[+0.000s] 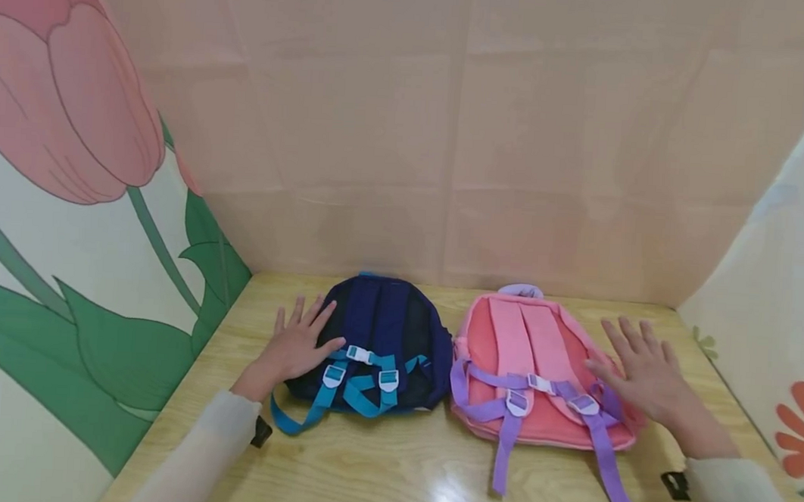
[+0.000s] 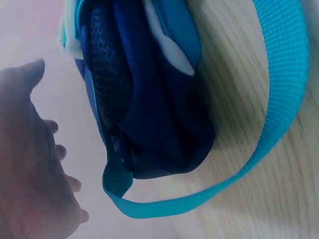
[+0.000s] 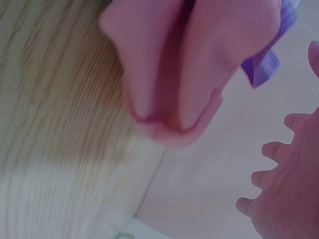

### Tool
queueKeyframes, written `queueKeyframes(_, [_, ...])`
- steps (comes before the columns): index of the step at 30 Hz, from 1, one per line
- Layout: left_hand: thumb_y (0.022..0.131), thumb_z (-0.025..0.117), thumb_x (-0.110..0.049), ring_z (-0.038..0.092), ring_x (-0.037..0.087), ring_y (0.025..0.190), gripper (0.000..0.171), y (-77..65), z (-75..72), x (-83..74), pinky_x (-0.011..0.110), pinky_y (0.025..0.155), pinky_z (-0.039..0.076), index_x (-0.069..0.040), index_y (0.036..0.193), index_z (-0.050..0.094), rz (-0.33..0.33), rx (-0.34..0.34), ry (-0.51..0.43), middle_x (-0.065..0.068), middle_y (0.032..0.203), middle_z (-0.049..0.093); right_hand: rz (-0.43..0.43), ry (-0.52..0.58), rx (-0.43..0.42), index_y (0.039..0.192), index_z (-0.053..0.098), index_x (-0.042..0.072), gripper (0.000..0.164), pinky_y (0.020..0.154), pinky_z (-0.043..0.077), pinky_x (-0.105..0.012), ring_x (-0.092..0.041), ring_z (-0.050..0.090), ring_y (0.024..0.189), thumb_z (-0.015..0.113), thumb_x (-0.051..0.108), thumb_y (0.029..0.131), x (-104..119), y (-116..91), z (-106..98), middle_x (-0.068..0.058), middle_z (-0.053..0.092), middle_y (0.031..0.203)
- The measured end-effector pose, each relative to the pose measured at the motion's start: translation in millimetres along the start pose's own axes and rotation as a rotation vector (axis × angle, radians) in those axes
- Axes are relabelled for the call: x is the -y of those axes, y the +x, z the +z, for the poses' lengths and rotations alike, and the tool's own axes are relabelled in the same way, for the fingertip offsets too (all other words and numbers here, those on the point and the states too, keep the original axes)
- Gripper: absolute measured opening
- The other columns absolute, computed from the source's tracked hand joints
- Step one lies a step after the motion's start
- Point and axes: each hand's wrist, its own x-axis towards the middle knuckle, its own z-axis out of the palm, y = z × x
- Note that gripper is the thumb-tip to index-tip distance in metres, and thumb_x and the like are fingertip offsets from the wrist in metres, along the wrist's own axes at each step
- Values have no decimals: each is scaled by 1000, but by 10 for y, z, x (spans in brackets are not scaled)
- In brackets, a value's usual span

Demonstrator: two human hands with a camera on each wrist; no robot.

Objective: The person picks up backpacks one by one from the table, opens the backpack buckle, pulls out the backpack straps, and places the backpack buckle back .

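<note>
A navy backpack with teal straps lies on the table, its shoulder straps facing up and a white buckle fastened across them. To its right lies a pink backpack with purple straps, also strap side up. My left hand is spread by the navy backpack's left edge, fingers straight. In the left wrist view a teal strap loops out past the bag's side. Over the right edge of the pink backpack my right hand is held with fingers spread. Neither hand holds anything.
The wooden table meets a beige cloth backdrop behind the bags. A tulip-printed panel stands on the left and a flower-printed one on the right. Purple strap ends trail toward the table's front.
</note>
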Motion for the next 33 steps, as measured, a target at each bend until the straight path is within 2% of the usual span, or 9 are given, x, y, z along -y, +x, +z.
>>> queueKeyframes(8, [100, 36, -69, -6, 40, 154, 80, -6, -11, -69, 69, 116, -7, -23, 164, 16, 49, -6, 13, 6, 170, 7, -61, 14, -35, 163, 10, 12, 91, 114, -12, -69, -51, -8, 151, 59, 51, 98, 225, 55, -14, -34, 12, 162])
queueKeyframes(15, [102, 39, -65, -2, 38, 155, 76, -22, -10, -122, 70, 117, 1, -20, 162, 25, 121, -20, 39, 5, 170, 12, -85, 47, -30, 164, 10, 15, 91, 118, -10, -64, -51, -2, 151, 60, 53, 97, 474, 118, 13, -34, 17, 161])
queueKeyframes(18, [102, 42, -62, -1, 37, 155, 75, -42, -10, -147, 69, 117, 2, -20, 162, 25, 130, -16, 43, 3, 170, 11, -110, 72, -37, 164, 11, 19, 89, 119, -6, -63, -51, 3, 151, 61, 52, 97, 584, 152, 32, -32, 18, 161])
queueKeyframes(22, [102, 44, -60, 0, 37, 156, 74, -72, -13, -182, 68, 118, 2, -20, 162, 25, 142, -8, 46, 2, 170, 11, -147, 79, -40, 164, 14, 18, 89, 120, 0, -63, -50, 8, 151, 62, 52, 97, 739, 194, 54, -26, 17, 165])
queueKeyframes(27, [102, 45, -59, 9, 39, 155, 73, -108, -1, -202, 66, 119, 7, -18, 161, 28, 181, -14, 60, 4, 169, 16, -168, 87, -7, 163, 15, 15, 90, 117, 10, -68, -49, 13, 150, 61, 53, 97, 930, 235, 54, -24, 15, 166])
queueKeyframes(33, [102, 48, -57, 19, 39, 152, 72, -140, 34, -221, 65, 116, 18, -15, 158, 34, 212, -34, 67, 9, 165, 29, -186, 100, 6, 163, 20, 14, 91, 111, 23, -70, -50, 23, 147, 62, 58, 95, 1100, 286, 132, -26, 24, 162])
